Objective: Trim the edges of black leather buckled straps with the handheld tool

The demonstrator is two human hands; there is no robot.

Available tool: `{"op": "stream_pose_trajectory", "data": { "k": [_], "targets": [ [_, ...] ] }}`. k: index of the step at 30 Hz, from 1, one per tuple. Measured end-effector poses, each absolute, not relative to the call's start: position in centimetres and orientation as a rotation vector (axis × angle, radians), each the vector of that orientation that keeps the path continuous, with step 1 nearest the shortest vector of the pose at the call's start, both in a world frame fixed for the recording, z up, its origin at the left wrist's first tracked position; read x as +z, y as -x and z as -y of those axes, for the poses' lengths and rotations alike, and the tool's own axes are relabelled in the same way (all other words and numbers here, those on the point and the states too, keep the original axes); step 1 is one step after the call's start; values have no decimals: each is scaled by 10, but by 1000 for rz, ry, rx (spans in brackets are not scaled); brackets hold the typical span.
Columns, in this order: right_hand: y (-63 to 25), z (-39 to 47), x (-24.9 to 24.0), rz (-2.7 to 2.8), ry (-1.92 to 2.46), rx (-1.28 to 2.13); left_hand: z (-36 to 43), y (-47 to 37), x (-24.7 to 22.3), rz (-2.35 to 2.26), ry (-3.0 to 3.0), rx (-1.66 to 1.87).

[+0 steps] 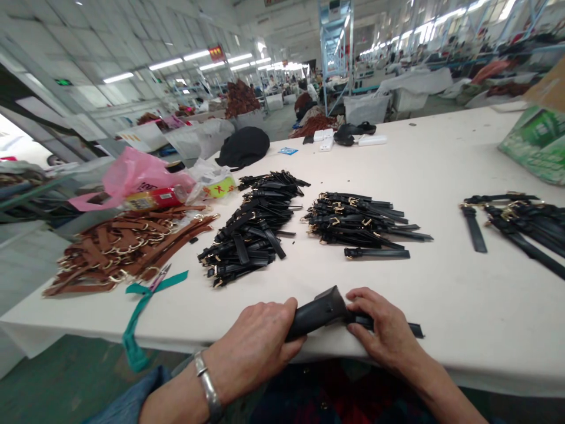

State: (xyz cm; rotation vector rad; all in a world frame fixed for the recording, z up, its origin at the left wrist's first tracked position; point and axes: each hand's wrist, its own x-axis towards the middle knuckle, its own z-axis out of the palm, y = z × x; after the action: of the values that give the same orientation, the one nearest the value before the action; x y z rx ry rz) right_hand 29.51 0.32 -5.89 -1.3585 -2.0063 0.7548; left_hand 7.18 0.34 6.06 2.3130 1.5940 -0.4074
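1. In the head view, we see our left hand (262,330) closed around a black piece (315,312); its wider end points toward the other hand, above the near edge of the white table (477,306).
2. Our right hand (384,324) has its fingers bent and it grips a black strap (415,330), of which one end comes out on the far side of this hand.
3. Just beyond our hands, one single strap (379,253) is lying in front of the middle pile of black straps (353,221).
4. To the left of it we find a bigger black heap (251,227), and then brown straps (110,247) with metal rings.
5. Near the brown straps, small scissors (158,279) are lying on a green ribbon (138,321), which hangs over the table edge.
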Motion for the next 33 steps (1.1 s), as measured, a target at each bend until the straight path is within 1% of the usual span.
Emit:
{"op": "stream_pose_trajectory", "data": {
  "k": [7, 12, 18, 24, 33],
  "targets": [
    [-294, -2, -54, 2003, 1380, 769, -3, -48, 57, -1689, -2247, -357],
    [-295, -2, -56, 1985, 1390, 769, 4, -50, 57, -1626, -2230, -400],
    [-295, -4, -58, 1973, 1378, 744, 1, -60, 41, -1650, -2246, -258],
    [-295, -3, -59, 1982, 1348, 719, 0, -50, 33, -1704, -2164, -170],
    [-289, -3, -59, 2034, 1387, 647, 6, -36, 39, -1762, -2087, -189]
  ]
}}
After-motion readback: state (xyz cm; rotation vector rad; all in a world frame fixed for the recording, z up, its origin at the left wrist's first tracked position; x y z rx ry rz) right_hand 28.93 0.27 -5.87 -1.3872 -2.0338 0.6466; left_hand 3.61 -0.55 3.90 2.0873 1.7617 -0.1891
